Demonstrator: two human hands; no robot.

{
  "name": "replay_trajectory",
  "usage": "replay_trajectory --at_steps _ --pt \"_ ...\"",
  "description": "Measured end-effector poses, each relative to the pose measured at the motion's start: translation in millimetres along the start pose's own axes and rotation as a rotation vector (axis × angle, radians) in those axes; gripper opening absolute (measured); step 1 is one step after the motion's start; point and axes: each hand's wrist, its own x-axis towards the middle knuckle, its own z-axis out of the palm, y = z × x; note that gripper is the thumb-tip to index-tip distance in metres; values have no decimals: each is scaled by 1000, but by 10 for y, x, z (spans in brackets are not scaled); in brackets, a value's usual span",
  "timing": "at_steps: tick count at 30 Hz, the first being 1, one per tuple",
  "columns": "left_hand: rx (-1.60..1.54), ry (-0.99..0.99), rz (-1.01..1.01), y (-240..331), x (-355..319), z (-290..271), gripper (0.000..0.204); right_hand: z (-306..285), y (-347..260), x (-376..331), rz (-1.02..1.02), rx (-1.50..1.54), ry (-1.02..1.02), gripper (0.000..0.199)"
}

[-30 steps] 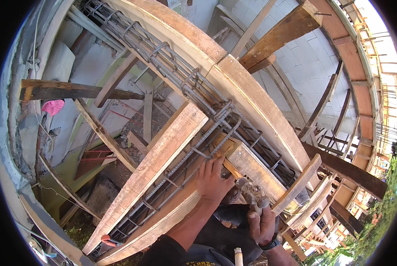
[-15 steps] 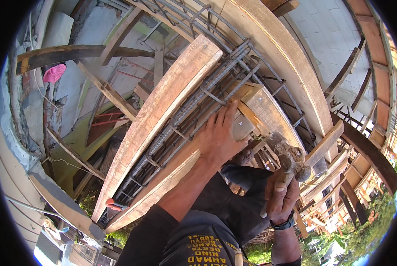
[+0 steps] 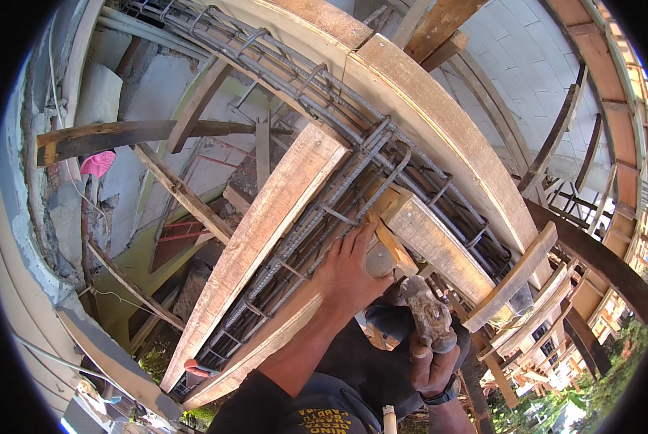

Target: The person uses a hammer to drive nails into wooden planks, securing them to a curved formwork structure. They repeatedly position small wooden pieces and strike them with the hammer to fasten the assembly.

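Note:
My left hand lies with fingers stretched over the top edge of a long wooden form board. Its fingertips are at the upper end of a narrow, splintered wood strip, which slants between that board and a short thick timber. I cannot tell whether they press on the strip. My right hand is wrapped round a hammer with a worn, mortar-crusted head. The head is near the strip's lower end; whether they touch is unclear. Most of the handle is hidden.
Tied steel rebar cages run between the form boards and meet at a corner. A thick timber flanks the left cage, with an orange-red object at its lower end. A loose crosspiece sticks out at right. Props stand below.
The hammer and my right hand have swung left, bringing the head close to the wood strip's lower end. My left hand stays at the strip. The whole view has shifted slightly.

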Motion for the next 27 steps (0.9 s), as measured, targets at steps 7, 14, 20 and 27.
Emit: replay_trajectory --at_steps 7,14,20,27 --pt "-27 35 47 -15 6 44 102 92 -89 10 -63 -93 81 35" --pt "4 103 50 -54 44 110 100 188 147 -142 -36 59 242 39" --pt "100 66 69 -28 2 17 99 145 257 -38 -104 150 141 45" --pt "57 45 62 -46 0 -14 101 -157 -162 293 280 169 92 69"
